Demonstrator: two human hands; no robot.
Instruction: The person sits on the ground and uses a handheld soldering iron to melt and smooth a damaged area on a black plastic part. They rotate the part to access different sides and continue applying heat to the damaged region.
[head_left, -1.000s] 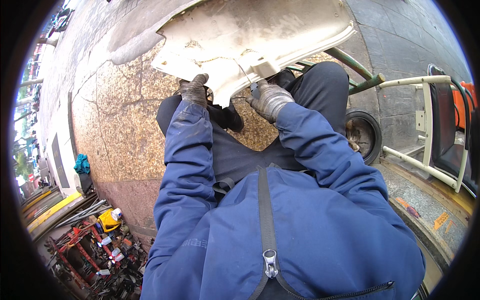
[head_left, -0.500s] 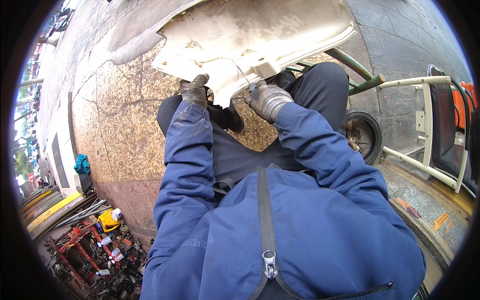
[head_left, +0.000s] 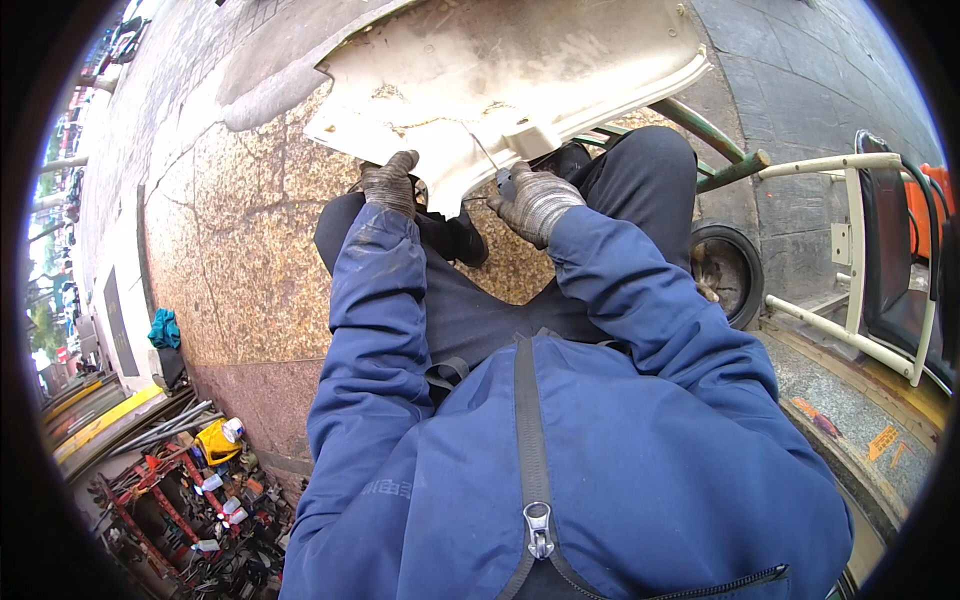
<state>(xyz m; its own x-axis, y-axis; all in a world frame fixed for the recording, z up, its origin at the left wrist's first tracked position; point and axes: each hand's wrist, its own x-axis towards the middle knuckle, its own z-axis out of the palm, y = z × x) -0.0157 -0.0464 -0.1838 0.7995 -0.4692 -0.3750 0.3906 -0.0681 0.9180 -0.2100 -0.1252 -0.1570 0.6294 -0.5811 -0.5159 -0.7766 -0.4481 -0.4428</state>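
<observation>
A large white moulded panel (head_left: 560,60), perhaps plastic and scuffed with dirt, lies across the space beyond my knees. A rough brownish line runs along its near part. My gloved left hand (head_left: 390,183) is closed on the panel's near left edge, thumb on top, the other fingers hidden underneath. In my gloved right hand (head_left: 537,205) is a thin-shafted hand tool (head_left: 504,183) with a dark grey handle; its exact kind I cannot make out. Its shaft slants away to the left, and the tip is at the brownish line.
Right of my knee are a green metal frame (head_left: 735,170), a small black-tyred wheel (head_left: 745,270) and a chair (head_left: 860,250) with pale tubing. Tools and a red rack (head_left: 165,500) crowd the lower left, beside a yellow container (head_left: 215,442). A teal cloth (head_left: 163,328) lies farther left.
My right hand and the tool tip have shifted very slightly left along the brownish line. The left hand and the panel look the same.
</observation>
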